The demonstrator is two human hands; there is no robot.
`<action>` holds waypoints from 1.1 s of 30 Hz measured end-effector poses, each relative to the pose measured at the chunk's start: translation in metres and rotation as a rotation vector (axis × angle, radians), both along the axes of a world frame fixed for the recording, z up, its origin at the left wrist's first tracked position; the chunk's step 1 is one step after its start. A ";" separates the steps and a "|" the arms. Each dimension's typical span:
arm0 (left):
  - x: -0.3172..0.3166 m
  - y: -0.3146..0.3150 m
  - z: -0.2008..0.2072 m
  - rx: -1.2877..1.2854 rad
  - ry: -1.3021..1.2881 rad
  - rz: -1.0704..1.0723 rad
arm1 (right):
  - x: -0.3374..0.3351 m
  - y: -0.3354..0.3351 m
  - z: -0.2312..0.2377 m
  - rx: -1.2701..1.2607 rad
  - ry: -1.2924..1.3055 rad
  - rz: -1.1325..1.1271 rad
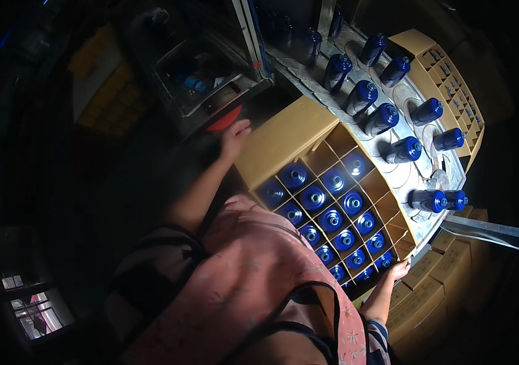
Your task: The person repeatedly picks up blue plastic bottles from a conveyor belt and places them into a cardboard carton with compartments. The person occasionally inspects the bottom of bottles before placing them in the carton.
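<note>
A cardboard box with divider cells stands against my body. Blue bottles with narrow necks sit upright in many of the cells, while several cells along its far and right sides hold none. At the box's near right corner my right hand is closed on the cardboard edge. My left hand is raised beyond the box's left flap, its fingers loosely bent and apart with nothing seen in them. Close to those fingers is a red curved object.
Right of the box a metal conveyor carries several upright blue bottles. Beyond it stands another divided box. Stacked cartons are at the lower right, near a metal bar. A metal-framed machine stands far left.
</note>
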State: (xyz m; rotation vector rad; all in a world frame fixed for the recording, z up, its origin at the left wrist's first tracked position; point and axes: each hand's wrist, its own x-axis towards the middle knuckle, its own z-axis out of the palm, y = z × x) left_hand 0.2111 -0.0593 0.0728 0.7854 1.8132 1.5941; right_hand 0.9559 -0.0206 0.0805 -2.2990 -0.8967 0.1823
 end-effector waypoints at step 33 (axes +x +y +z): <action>-0.255 0.016 -0.116 -0.190 -0.276 0.371 | -0.156 -0.149 0.024 -0.479 -0.255 -0.271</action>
